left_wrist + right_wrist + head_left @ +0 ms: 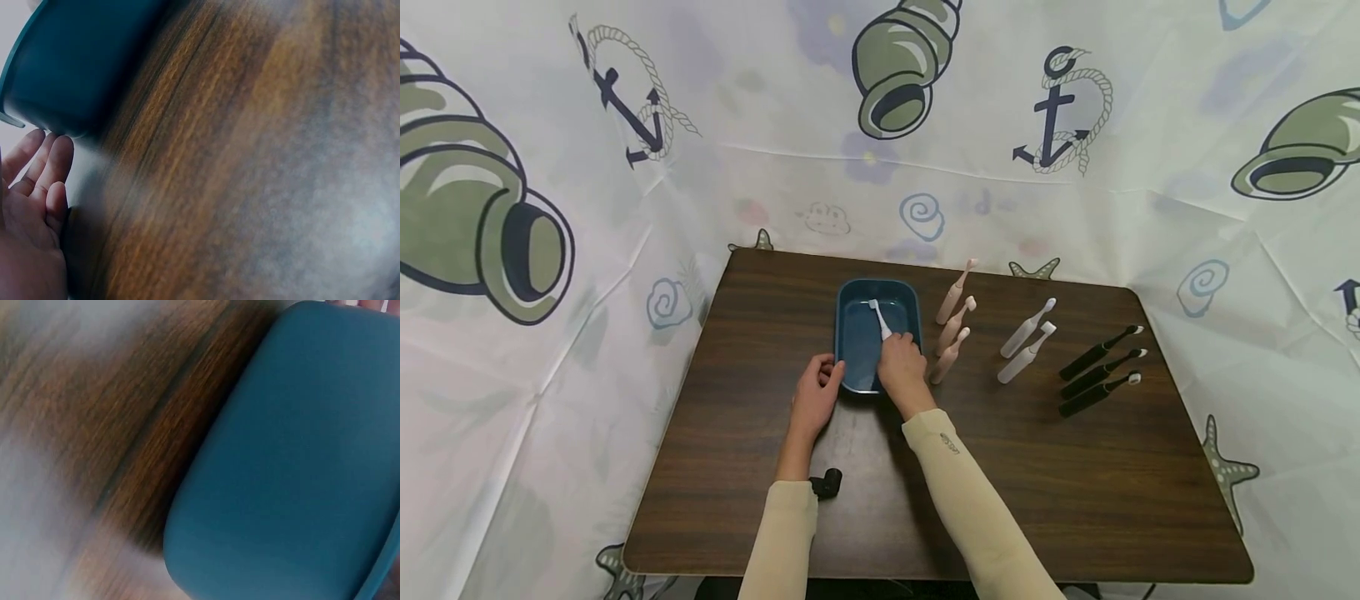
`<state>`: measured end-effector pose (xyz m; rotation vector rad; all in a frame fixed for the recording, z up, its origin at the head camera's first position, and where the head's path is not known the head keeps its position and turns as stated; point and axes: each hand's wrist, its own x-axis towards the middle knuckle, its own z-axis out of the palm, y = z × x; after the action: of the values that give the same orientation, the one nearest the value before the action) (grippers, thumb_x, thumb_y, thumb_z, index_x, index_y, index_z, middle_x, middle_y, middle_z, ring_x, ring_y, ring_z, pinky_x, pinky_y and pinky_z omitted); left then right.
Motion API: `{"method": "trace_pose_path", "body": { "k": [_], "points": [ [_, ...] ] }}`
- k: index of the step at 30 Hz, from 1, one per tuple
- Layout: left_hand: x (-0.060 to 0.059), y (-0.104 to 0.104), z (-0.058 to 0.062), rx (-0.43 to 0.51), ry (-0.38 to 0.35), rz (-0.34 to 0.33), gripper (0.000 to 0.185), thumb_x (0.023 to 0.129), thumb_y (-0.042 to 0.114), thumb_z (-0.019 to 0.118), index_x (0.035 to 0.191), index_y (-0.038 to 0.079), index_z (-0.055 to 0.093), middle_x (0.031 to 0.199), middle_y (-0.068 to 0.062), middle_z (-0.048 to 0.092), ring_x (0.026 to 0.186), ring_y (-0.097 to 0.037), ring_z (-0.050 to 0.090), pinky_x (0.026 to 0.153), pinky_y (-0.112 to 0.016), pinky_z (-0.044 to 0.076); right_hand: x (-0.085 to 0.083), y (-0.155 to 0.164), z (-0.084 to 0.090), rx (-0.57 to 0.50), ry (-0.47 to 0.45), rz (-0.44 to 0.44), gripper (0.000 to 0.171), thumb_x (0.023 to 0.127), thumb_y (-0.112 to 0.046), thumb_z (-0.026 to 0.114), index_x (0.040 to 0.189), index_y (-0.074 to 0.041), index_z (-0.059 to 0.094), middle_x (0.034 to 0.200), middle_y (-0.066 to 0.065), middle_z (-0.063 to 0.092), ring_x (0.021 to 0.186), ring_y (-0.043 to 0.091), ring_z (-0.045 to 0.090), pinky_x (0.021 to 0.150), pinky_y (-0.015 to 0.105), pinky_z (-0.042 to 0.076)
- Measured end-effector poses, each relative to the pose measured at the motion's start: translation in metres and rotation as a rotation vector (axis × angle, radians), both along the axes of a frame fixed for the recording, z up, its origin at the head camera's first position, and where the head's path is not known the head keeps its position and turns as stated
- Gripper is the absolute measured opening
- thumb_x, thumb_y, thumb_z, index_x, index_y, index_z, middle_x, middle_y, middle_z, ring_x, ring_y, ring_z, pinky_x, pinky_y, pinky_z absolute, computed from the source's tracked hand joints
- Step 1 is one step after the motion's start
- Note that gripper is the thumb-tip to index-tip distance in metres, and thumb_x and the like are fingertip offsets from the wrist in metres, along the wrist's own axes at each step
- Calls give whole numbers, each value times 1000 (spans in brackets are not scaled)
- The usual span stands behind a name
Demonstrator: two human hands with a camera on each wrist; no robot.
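A blue rectangular tray [857,358] stands on the table. My right hand [904,367] reaches over its front right side and grips a white electric toothbrush [882,318] by the handle. The brush head points toward the back of the tray; most of the handle is hidden by the hand. At the tray's left front corner rests my left hand [816,392]. In the left wrist view its loosely extended fingers [59,156] touch the outer wall of the tray [81,56]. From the right wrist, only the tray's outer side [281,462] shows clearly; that hand is out of sight there.
Right of the tray lie several toothbrushes in groups by colour: pink ones [950,333], white ones [1019,364] and black ones [1086,381]. A small black object [829,483] sits at the left wrist. Patterned white cloth [820,192] surrounds the brown table [737,333].
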<state>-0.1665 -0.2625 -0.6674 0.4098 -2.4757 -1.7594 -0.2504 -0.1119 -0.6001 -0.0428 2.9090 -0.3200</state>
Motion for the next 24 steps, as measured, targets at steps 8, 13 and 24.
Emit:
{"method": "trace_pose_path", "body": {
  "k": [8,13,24],
  "points": [
    [-1,1,-1,-6,-3,8,53,107,60,58,143,20,61,125,-5,69,109,-23,64,102,-51,43,2,0,-3,-54,20,-4,29,104,-17,67,126,1,64,122,18,64,108,36,69,90,55,59],
    [-1,0,-1,-4,-3,6,53,107,60,57,143,20,61,126,-5,69,110,-24,64,102,-52,42,4,0,2,-110,36,-15,38,100,-18,74,131,0,61,124,17,62,110,35,68,90,55,59],
    [-1,0,-1,-7,0,10,52,107,58,59,142,19,62,125,-6,69,110,-23,64,101,-51,43,6,4,12,-245,114,-11,43,97,-15,77,133,-6,54,123,15,61,108,34,67,85,55,60]
  ]
}}
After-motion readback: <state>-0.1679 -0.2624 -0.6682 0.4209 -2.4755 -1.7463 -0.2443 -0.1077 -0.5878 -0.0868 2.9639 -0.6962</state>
